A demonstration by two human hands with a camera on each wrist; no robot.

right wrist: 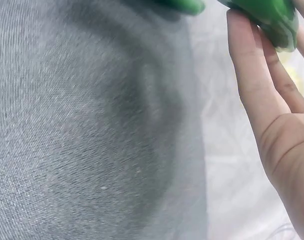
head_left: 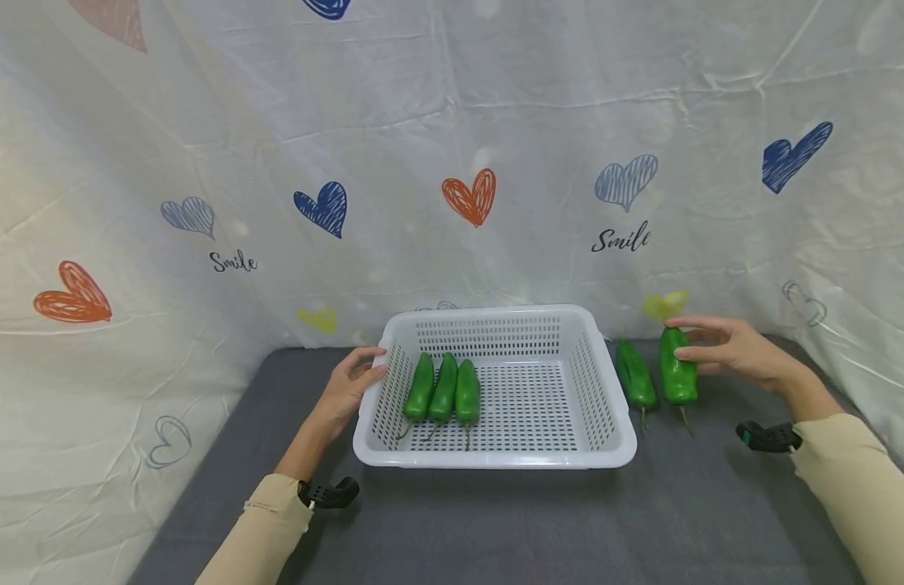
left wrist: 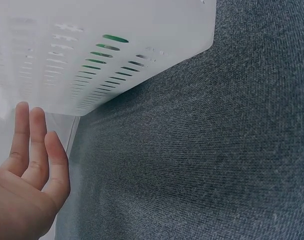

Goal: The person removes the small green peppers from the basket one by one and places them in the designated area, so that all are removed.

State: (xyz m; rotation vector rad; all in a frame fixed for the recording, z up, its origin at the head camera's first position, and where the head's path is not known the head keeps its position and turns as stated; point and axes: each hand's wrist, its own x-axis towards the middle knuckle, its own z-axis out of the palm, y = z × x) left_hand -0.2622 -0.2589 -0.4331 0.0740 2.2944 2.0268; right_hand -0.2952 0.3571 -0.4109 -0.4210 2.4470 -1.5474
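A white plastic basket [head_left: 495,460] with slotted walls holds three green chili peppers [head_left: 443,388] lying side by side at its left. My left hand [head_left: 349,386] holds the basket's left rim, thumb and a finger over the edge; its other fingers [left wrist: 38,145] extend beside the outer wall. At the right, my right hand [head_left: 737,353] pinches a green chili pepper [head_left: 676,370] near its upper end, thumb on the near side, stem pointing down toward me. Another green chili pepper [head_left: 634,374] lies between it and the basket.
Grey cloth [head_left: 495,528] covers the table beneath the basket. A white curtain [head_left: 393,146] printed with hearts and "Smile" hangs right behind the table's far edge. Black bands [head_left: 327,493] sit on both wrists, below beige sleeves.
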